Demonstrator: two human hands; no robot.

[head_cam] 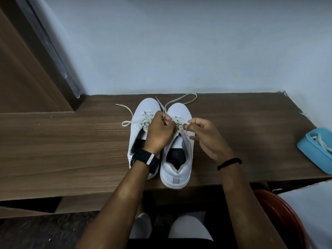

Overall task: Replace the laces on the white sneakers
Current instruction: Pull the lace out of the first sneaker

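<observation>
Two white sneakers stand side by side on the wooden table [71,141], toes pointing away from me. The left sneaker [142,112] has loose off-white lace ends [128,122] trailing to its left. Over the right sneaker [179,173], my left hand [159,131], a black watch on its wrist, pinches the lace near the upper eyelets. My right hand [206,135] pinches another part of the same lace [180,125] at the tongue. A long loop of that lace [186,99] lies beyond the toe.
A blue tray [312,151] holding a spare white lace sits at the table's right edge. A red stool [280,212] stands at lower right under a white cloth. The wall runs close behind the shoes, and a brown door frame stands at the left.
</observation>
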